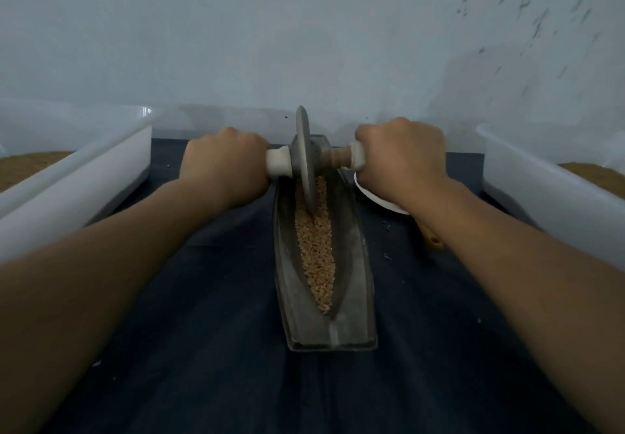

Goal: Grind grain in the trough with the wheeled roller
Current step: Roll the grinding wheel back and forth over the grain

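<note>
Both fists clamp wheeled roller (303, 156) handles, left hand (226, 160), right hand (401, 155), at trough (355, 301) far end; tilting likely spills grain (316, 247) overboard.

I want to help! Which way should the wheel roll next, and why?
Probably roll the grey metal wheeled roller back toward you: it stands at the far end of the long grey trough, left hand and right hand gripping its handles, and most tan grain lies nearer.

Dark blue cloth (209, 298) covering the centre, white tub (84, 176) at left, second white tub (541, 196) at right, white dish (375, 198) far centre-right, pale wall (304, 27) beyond.
</note>
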Available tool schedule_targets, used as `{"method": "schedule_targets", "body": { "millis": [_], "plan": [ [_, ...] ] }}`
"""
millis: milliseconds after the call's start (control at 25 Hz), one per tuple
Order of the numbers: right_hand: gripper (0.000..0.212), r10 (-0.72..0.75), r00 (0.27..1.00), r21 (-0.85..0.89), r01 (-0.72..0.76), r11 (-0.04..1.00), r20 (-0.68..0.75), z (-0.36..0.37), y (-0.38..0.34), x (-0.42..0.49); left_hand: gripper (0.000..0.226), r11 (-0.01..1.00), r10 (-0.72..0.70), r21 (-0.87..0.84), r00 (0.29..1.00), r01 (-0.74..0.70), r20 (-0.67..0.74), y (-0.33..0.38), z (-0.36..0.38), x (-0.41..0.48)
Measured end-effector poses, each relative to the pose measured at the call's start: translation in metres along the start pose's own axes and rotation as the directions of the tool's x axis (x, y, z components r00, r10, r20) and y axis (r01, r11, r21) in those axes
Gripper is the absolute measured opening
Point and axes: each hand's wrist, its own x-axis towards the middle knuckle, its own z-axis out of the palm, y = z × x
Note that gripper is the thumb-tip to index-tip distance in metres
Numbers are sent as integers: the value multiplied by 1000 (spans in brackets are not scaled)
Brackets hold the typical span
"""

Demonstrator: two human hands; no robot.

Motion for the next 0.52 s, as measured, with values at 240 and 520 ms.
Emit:
{"method": "schedule_targets", "body": {
  "millis": [240, 520],
  "plan": [
    [18, -22, 999, 43, 21, 999, 24, -24, -3, -27, 6, 999, 26, -20, 999, -27, -38, 3, -17, -34],
    [32, -50, 996, 99, 58, 993, -78, -57, 12, -93, 24, 960, 217, 203, 970, -193, -106, -4, -57, -81]
  ]
}}
